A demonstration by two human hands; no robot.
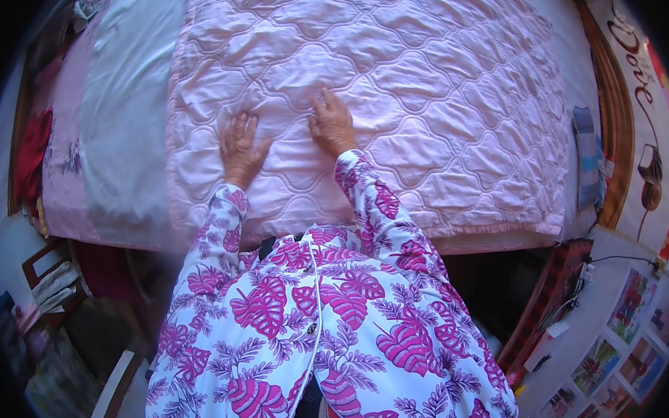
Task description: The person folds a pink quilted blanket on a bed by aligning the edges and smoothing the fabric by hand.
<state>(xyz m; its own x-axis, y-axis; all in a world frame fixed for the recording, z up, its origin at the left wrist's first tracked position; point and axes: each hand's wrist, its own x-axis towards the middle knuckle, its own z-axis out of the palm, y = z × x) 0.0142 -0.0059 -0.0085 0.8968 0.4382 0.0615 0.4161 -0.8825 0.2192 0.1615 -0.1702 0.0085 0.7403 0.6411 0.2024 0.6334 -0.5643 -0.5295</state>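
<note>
A pink quilted bed cover [436,118] with stitched wavy lines lies spread over the bed in front of me, its surface slightly wrinkled. My left hand [240,147] rests palm down on it with the fingers spread. To its right, my right hand [332,123] also presses on the quilt, fingers stretched forward and a little apart. Neither hand grips anything. Both forearms wear white sleeves with pink and purple leaves.
Left of the quilt a pale sheet [124,122] shows, with a red cloth [34,154] beyond it. A folded blue striped cloth [587,155] lies by the wooden headboard [614,115] at right. A chair-like wooden frame [45,265] stands at lower left.
</note>
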